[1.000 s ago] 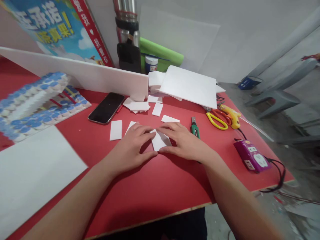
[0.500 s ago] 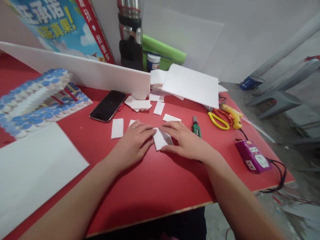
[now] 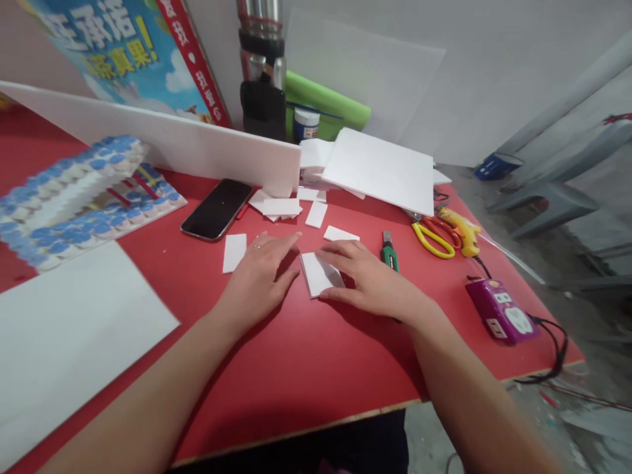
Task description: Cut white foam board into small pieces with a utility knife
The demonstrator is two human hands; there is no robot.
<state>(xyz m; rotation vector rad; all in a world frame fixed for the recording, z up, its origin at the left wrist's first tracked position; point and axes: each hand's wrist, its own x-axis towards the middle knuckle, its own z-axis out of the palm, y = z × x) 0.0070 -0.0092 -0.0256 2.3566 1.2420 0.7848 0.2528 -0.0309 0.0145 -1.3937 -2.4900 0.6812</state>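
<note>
Fingers (image 3: 340, 257) bent, right hand (image 3: 369, 278) holds a white piece (image 3: 316, 275), left hand (image 3: 263, 271) open beside it.

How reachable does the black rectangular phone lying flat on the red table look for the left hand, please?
Probably yes: the left hand appears to grip nothing, and the flat white rectangular piece between it and the phone looks too low to block the way.
</note>
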